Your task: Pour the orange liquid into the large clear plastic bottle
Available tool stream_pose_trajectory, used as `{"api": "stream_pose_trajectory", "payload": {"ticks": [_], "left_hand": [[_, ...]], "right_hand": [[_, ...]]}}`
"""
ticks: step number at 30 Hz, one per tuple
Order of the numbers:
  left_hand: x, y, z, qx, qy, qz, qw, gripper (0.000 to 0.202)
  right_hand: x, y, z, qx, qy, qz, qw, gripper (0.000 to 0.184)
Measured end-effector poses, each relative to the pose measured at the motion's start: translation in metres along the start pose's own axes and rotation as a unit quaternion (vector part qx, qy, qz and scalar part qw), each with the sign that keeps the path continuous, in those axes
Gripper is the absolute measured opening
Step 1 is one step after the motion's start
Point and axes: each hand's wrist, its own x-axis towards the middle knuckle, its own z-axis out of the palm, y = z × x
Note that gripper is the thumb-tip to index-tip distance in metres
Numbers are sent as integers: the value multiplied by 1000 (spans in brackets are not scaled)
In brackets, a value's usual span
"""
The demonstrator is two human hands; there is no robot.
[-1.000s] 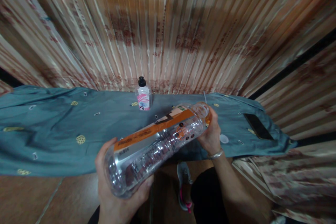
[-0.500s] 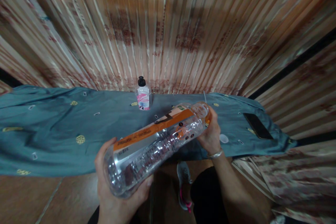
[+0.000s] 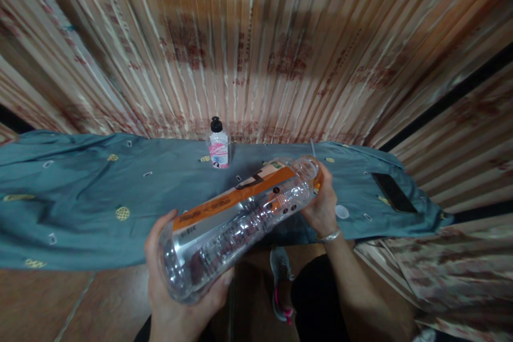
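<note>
Between my two hands is a large clear plastic bottle [image 3: 240,224] with an orange and silver label, tilted with its base toward me at the left and its neck up to the right. My left hand [image 3: 180,283] is wrapped round the base end. My right hand [image 3: 323,200], with a bracelet at the wrist, grips the bottle near the neck; some of its fingers are hidden behind the plastic. Something orange shows between that hand and the neck, too unclear to name. A small clear bottle [image 3: 218,150] with a black cap and pink label stands upright beyond the large bottle.
A teal cloth [image 3: 80,197] with yellow pineapple prints covers the table. At the right lie a dark phone [image 3: 394,192] and a whitish round disc [image 3: 342,211]. Patterned curtains [image 3: 248,48] hang behind and at the sides. Below is a shoe [image 3: 280,267] on the tiled floor.
</note>
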Motion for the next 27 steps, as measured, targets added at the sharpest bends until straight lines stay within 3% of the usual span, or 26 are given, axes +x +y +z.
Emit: {"api": "stream_pose_trajectory", "payload": {"ticks": [11,27], "left_hand": [[0,-5,-3,51,-8,41,998,90],[0,-1,-2,18,0,2,1000,89]], "right_hand": [[0,-1,0,-4,-2,10,1000,83],[0,-1,1,-11,10,-12,1000,83]]}}
